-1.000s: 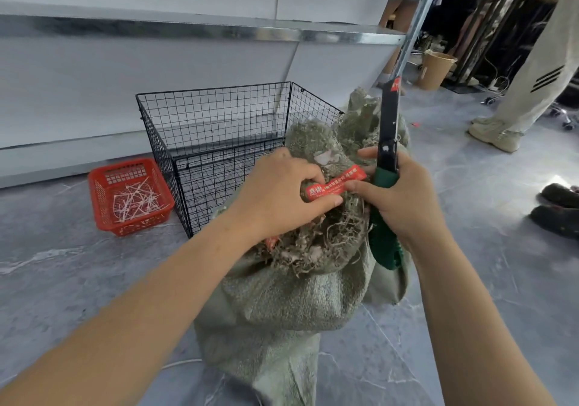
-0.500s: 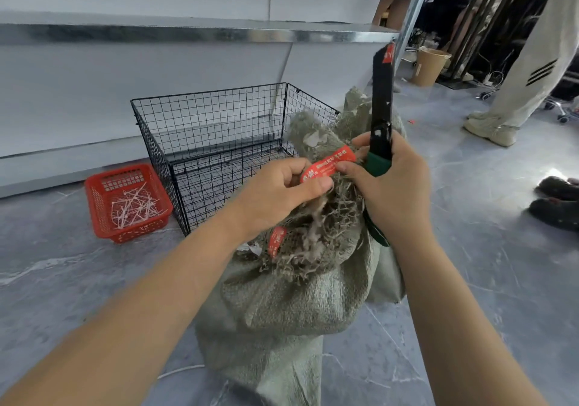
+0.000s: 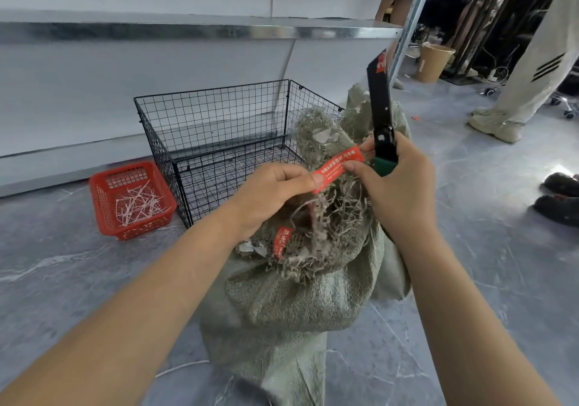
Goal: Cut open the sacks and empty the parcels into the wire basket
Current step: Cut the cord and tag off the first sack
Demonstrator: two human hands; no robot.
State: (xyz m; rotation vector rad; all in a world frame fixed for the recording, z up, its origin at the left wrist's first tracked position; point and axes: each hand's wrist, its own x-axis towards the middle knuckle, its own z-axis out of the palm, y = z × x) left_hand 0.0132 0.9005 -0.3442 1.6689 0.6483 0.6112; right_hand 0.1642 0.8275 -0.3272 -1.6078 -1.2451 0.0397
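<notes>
Your left hand (image 3: 275, 195) pinches red tag (image 3: 336, 169); right hand (image 3: 399, 186) grips cutter (image 3: 379, 104) plus tag's other end. If tag snaps, cutter may jerk toward fingers.

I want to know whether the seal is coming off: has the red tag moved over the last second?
Yes: the red tag has risen slightly against the wire basket, its right end lifted by the right hand.

Grey marbled floor (image 3: 56, 267), white wall panels (image 3: 125, 86) behind a metal shelf (image 3: 188, 31), dark-legged tables (image 3: 501, 13) at far right.
</notes>
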